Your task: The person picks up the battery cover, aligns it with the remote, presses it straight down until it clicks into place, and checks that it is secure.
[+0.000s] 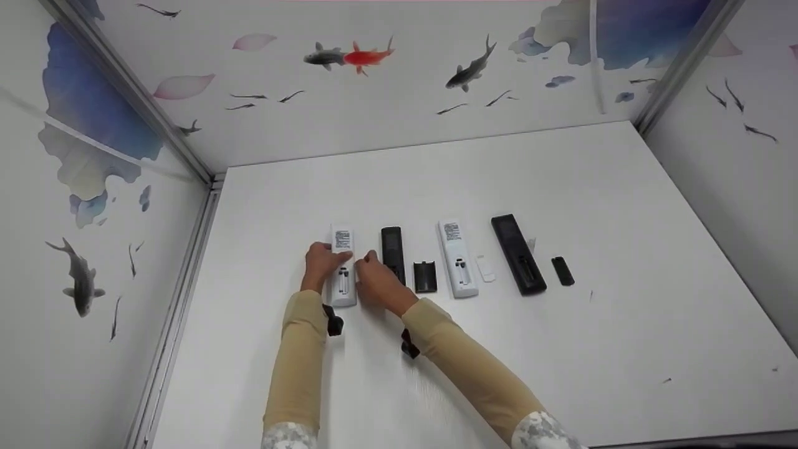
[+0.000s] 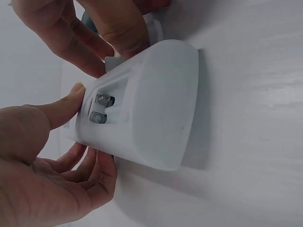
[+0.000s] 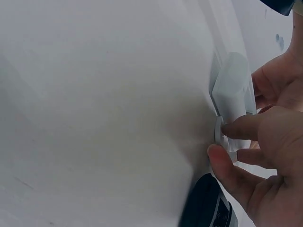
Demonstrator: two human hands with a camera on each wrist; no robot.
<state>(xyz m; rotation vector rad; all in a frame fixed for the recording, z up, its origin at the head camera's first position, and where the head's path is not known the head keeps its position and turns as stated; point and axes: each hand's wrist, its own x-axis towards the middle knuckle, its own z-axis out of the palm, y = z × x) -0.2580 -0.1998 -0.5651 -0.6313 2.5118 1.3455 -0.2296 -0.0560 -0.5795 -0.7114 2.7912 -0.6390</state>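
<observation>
My left hand (image 1: 320,265) holds a white remote control (image 1: 343,298), which lies face down at the left of the row. Its thumb rests on the back and its fingers are at the side. In the left wrist view, the remote's battery bay is uncovered and metal springs (image 2: 105,100) show inside. Close on the remote's right side is my right hand (image 1: 383,284). Between thumb and fingers it pinches a small white battery cover (image 3: 218,130), held low beside the remote. Most of that cover is hidden by the fingers.
Rightward lie a small black remote (image 1: 392,240), a black battery cover (image 1: 425,277), a second white remote (image 1: 460,268) with its white cover (image 1: 485,269), a large black remote (image 1: 517,252) and a small black cover (image 1: 562,271). Printed walls surround the white table (image 1: 436,181).
</observation>
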